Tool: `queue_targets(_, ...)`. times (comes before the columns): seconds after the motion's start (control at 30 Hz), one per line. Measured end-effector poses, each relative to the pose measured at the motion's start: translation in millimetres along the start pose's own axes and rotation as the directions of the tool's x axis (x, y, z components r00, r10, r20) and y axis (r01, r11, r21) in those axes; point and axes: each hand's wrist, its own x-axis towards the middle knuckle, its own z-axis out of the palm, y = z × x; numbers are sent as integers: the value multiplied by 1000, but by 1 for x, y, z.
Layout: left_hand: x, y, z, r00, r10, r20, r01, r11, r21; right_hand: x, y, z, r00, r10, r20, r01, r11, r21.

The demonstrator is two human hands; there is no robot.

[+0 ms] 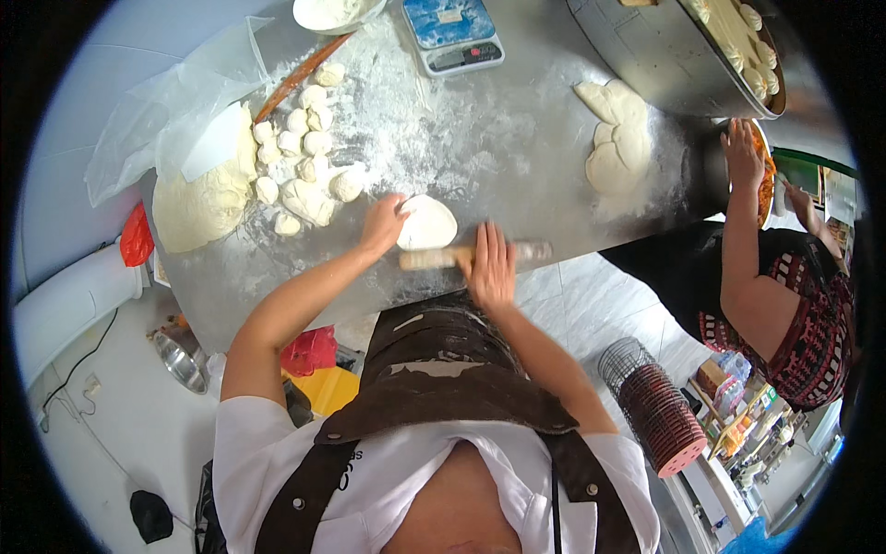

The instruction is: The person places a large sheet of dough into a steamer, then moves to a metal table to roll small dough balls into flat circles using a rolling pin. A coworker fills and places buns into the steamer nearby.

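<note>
My left hand (pixel 385 223) pinches the left edge of a flat dough round (pixel 429 223) on the steel table (pixel 484 159). Under the palm and fingers of my right hand (pixel 493 266) lies a wooden rolling pin (pixel 432 259), blurred, at the near edge of the round. Small dough balls (pixel 318 143) sit in a floury cluster to the left. Beside them a large dough mass (pixel 204 211) rests partly beneath a clear plastic sheet (pixel 183 104). Several flattened dough rounds (pixel 618 149) overlap on the right side of the table.
A digital kitchen scale (pixel 453 34) and a bowl of flour (pixel 337 12) stand at the back. A brown wooden stick (pixel 301 76) lies by the dough balls. At right, a large metal steamer (pixel 664 62) holds filled buns; a co-worker's hand (pixel 746 156) is at a bowl of orange filling (pixel 765 183).
</note>
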Motion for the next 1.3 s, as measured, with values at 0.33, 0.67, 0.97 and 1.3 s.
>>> queue_targets(0.33,49,5,-12,847,436,303,-517,809,281,33,-6,-1,995,-54,-88,43,991,-124)
queue_targets(0.67,25,14,-16,946,306,108,-313,948,54,96,-15,-17,983,-114,-146,87,979,-182)
queue_targets(0.97,6,-16,-14,993,100,-56,-104,992,-75,-43,3,19,977,-171,131,188,974,-129)
queue_targets(1.3,17,-12,-20,981,175,-83,-171,984,52,108,-35,-14,980,-139,-145,108,972,-207)
